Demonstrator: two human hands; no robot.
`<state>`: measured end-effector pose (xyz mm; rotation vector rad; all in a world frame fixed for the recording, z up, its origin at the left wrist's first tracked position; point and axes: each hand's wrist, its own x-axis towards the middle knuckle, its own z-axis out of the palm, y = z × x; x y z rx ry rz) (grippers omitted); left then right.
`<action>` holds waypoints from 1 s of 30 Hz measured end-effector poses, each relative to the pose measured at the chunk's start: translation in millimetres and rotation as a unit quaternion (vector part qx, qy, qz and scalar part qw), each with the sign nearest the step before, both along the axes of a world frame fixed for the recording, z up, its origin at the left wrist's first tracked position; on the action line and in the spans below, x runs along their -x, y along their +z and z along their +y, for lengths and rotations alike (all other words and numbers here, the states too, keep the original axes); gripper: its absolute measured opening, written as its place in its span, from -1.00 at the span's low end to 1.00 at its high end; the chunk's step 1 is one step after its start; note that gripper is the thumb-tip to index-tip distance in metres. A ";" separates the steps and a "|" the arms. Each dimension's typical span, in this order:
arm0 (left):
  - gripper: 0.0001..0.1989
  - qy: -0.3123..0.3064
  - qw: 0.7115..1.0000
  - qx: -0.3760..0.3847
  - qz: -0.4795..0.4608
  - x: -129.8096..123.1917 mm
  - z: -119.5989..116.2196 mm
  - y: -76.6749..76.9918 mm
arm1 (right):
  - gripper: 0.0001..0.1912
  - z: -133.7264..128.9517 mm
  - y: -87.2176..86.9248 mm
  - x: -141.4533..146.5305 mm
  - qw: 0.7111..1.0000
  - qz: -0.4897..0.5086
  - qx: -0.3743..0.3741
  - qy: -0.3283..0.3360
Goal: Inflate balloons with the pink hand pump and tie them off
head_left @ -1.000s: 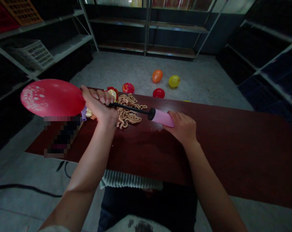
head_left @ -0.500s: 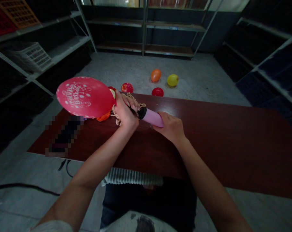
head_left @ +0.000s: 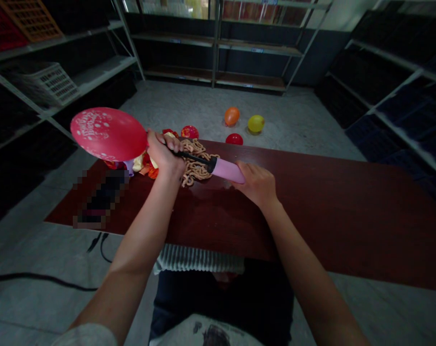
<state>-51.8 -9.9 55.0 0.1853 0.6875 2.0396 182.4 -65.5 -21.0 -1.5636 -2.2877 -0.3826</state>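
Observation:
A pink hand pump (head_left: pixel 228 171) with a black rod pulled out on its left side spans the space between my hands. My right hand (head_left: pixel 255 185) is wrapped round the pink barrel. My left hand (head_left: pixel 166 153) grips the black handle end together with the neck of an inflated red balloon (head_left: pixel 108 134) with white print, which points to the left. Beneath the rod lies a heap of beige cord (head_left: pixel 197 168) on the dark red table (head_left: pixel 329 206). Uninflated balloons (head_left: pixel 145 166) in several colours lie under and beside my left hand.
A pixelated dark object (head_left: pixel 104 197) lies at the table's left end. Beyond the table, an orange balloon (head_left: pixel 231 116), a yellow balloon (head_left: pixel 255 123) and red ones rest on the floor. Metal shelves (head_left: pixel 254 84) stand at the back and both sides. A black cable runs along the floor at left.
My left hand has moved left with the red balloon, away from the pink barrel. More of the black rod and the beige cord now shows. My right hand has hardly moved.

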 end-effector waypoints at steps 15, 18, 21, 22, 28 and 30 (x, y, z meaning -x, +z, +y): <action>-0.40 0.070 0.995 -0.072 0.027 43.1 -11.1 21.8 | -0.54 -9.5 10.4 1.2 0.999 0.009 0.050 0.008; -0.39 0.076 0.995 -0.038 0.049 27.5 -6.5 12.5 | -0.55 -8.4 8.4 -2.9 0.998 0.005 0.063 -0.005; -0.38 0.065 0.996 -0.014 0.063 7.6 -5.5 3.0 | -0.54 -7.7 7.8 -3.9 0.998 0.005 0.068 -0.002; -0.38 0.060 0.996 -0.017 0.065 -1.1 -6.3 -0.4 | -0.54 -7.8 7.9 -3.2 0.997 0.006 0.070 0.001; -0.37 -0.007 0.996 -0.032 0.086 -57.9 -13.6 -26.9 | -0.56 -9.0 6.2 2.2 0.997 0.025 0.079 0.004; -0.38 -0.018 0.996 -0.016 0.081 -66.1 -12.9 -33.5 | -0.57 -9.1 4.8 3.1 0.997 0.024 0.079 0.001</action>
